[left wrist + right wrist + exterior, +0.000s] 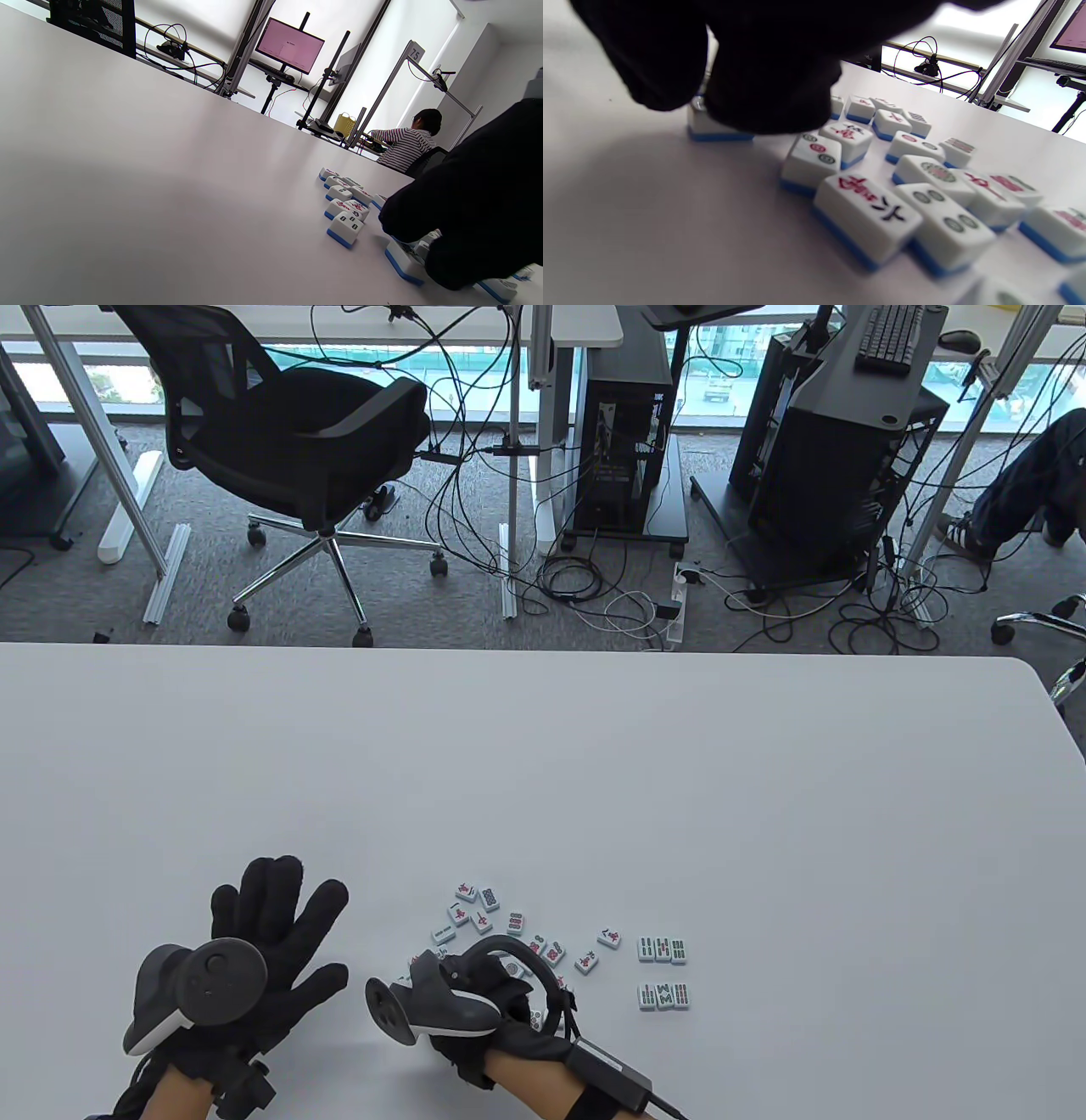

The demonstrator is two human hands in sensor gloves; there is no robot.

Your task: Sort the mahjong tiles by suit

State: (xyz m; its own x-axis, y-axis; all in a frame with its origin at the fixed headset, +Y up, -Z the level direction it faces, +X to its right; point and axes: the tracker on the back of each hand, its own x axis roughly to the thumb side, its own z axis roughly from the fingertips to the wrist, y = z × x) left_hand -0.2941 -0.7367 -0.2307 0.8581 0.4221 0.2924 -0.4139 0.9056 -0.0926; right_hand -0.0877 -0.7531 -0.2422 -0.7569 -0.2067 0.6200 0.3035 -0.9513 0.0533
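Table point(543, 763): white, lying bare at the far side.
Mahjong tiles point(509, 929): lying scattered, face up.
Bamboo tiles point(663, 972): sitting in two rows, apart.

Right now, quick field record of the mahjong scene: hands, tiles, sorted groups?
left hand: flat on the table, fingers spread, holding nothing
right hand: over the near edge of the loose tiles, fingertips on one tile; grip unclear
loose tiles: face up, mixed suits, unsorted
sorted tiles: two rows of three bamboo tiles, right of the loose tiles
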